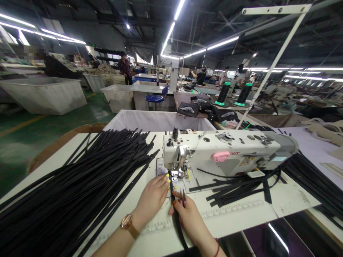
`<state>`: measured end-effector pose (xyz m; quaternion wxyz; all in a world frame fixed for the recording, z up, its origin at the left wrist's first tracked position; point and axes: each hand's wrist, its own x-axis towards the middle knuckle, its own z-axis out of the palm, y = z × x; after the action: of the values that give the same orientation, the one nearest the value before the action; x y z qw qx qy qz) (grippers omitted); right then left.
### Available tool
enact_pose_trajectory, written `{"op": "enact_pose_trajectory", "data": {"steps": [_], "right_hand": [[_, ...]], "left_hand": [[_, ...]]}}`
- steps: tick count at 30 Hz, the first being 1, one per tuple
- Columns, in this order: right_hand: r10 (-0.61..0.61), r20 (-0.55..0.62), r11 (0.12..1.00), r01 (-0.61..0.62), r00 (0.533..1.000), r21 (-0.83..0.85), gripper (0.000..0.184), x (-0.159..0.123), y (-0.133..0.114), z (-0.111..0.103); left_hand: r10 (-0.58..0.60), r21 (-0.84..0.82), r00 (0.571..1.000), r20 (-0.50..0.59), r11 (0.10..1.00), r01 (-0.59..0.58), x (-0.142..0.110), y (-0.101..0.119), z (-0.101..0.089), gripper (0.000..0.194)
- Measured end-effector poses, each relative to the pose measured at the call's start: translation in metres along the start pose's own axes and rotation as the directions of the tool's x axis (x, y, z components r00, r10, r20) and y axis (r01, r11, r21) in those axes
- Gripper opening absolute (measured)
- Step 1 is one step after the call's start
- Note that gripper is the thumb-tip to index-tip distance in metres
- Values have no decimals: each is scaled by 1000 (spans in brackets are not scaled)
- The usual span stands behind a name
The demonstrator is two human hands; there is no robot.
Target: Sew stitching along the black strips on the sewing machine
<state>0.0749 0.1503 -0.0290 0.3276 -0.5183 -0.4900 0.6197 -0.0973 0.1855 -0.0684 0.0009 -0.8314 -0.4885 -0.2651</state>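
A narrow black strap (176, 218) runs from the presser foot (177, 174) of a white sewing machine (198, 148) toward the table's front edge. My left hand (153, 194), with a watch on its wrist, has its fingers together on the strap's left edge, the fingertips close beside the foot. Lower down, my right hand (189, 214) pinches the strap between thumb and fingers. Small thread snips (182, 198) are tucked in that same hand, their blades pointing up and away. The strap's end under the foot is hidden.
A large pile of black straps (107, 171) covers the table's left side. More short straps (230, 191) lie under the machine arm, beside a printed ruler (233, 210). Behind stand a pale cloth-lined bin (160, 120) and thread cones (223, 93). Several people are farther back.
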Motion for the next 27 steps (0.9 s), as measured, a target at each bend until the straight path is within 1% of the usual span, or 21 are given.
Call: {"op": "enact_pose_trajectory", "data": {"steps": [3, 12, 15, 21, 24, 27], "right_hand": [[-4, -12, 1000, 4, 1000, 5, 48, 0, 1, 0], [-12, 6, 1000, 12, 1000, -3, 49, 1, 0, -1], [-14, 13, 1000, 14, 1000, -12, 47, 0, -2, -2], [-33, -18, 999, 32, 999, -37, 47, -1, 0, -2], [-80, -30, 996, 78, 996, -36, 53, 4, 10, -3], [-135, -16, 990, 135, 991, -40, 67, 11, 22, -5]], "left_hand": [[0, -4, 1000, -5, 1000, 0, 0, 0, 0, 33], [-8, -16, 1000, -9, 1000, 8, 1, 3, -4, 33], [-13, -15, 1000, 4, 1000, 13, 1, 4, -4, 33], [-20, -16, 1000, 15, 1000, 20, 2, 4, -3, 35], [-41, -28, 999, 16, 999, 41, 3, 7, -6, 36], [-63, -31, 998, 5, 998, 63, 5, 10, -10, 39]]}}
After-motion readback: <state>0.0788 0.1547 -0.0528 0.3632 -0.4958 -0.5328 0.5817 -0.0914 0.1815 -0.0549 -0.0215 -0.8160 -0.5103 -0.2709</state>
